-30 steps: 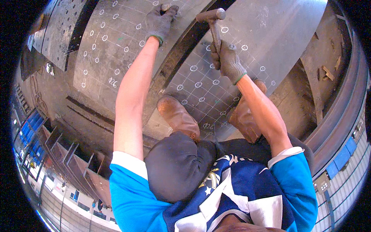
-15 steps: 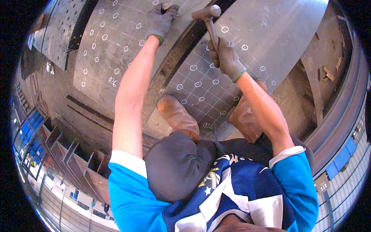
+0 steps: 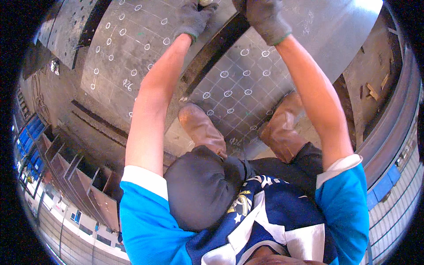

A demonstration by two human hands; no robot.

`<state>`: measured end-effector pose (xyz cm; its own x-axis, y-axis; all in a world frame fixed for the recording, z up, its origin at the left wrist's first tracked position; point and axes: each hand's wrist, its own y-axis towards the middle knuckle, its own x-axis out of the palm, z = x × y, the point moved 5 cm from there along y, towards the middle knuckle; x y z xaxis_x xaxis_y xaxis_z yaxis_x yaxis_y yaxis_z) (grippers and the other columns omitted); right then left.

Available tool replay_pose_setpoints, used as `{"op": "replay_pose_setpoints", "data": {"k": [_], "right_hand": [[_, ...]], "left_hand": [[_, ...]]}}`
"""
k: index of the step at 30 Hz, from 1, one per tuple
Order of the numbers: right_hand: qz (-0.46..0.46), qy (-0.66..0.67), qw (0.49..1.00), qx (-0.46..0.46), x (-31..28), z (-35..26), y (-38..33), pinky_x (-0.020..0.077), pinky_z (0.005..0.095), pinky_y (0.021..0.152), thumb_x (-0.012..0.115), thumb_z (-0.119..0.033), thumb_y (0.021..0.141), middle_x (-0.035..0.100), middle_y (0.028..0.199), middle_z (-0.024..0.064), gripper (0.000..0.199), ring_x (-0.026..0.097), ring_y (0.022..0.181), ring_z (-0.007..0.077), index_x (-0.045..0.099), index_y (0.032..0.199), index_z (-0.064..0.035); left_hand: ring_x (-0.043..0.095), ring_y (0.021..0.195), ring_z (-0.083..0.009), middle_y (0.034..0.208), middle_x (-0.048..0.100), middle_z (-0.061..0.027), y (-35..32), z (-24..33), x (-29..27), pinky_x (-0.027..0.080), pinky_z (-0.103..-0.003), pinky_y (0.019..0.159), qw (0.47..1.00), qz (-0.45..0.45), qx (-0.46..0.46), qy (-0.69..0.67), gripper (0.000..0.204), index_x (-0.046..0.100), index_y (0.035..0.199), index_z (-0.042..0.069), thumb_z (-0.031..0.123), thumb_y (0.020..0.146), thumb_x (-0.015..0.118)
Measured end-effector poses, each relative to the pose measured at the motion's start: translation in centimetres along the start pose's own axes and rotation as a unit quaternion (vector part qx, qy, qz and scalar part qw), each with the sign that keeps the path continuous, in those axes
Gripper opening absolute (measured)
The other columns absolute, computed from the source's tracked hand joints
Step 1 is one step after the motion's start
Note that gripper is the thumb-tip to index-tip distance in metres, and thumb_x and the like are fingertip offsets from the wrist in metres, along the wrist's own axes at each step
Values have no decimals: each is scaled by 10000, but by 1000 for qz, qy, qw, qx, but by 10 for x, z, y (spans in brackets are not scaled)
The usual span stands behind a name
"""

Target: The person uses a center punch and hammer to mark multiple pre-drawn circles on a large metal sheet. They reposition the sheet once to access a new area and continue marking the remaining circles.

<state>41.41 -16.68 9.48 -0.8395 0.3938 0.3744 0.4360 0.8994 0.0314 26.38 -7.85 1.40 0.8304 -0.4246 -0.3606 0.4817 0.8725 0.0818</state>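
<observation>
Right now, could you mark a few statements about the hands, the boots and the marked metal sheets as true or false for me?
1. Both hands wear dark work gloves. True: the left hand and the right hand are both gloved.
2. The metal sheet is blank. False: it carries a chalk grid with white circles.
3. The person wears brown boots. True: the left boot and the right boot are brown and worn.
4. The hands rest on the knees. False: both reach up to the top edge of the picture, over the sheets.
5. The shirt sleeves are red. False: they are bright blue with white cuffs.
</observation>
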Motion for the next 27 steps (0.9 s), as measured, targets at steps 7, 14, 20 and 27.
{"op": "replay_pose_setpoints", "data": {"k": [7,14,20,27], "right_hand": [[-119,-489,831,238,-36,-5,-92,371,320,465,414,-264,1060,510,666,20,307,482,519,138,579,864,-93],[119,-229,883,393,-34,-4,-133,280,305,429,381,-316,1049,441,621,-25,319,365,472,107,519,813,-152],[148,-219,874,408,-54,23,-143,284,309,419,375,-338,1056,439,618,-25,332,379,471,109,522,818,-160],[132,-193,890,392,-36,34,-137,316,319,428,338,-354,1068,441,632,-20,349,387,479,122,535,864,-149]], "left_hand": [[675,808,-152,942,754,-50,-7,-33,4,550,-328,742,983,-127,-125,-49,306,739,1139,27,163,865,761],[623,723,-144,823,710,-36,18,-47,-36,517,-336,649,973,37,-180,-139,313,696,988,53,348,941,790],[610,641,-116,766,687,-20,38,-34,-46,495,-322,559,978,66,-169,-99,142,716,983,53,165,936,790],[598,629,-98,767,681,4,52,-61,-46,485,-292,543,958,80,-168,-218,94,696,904,84,121,964,757]]}}
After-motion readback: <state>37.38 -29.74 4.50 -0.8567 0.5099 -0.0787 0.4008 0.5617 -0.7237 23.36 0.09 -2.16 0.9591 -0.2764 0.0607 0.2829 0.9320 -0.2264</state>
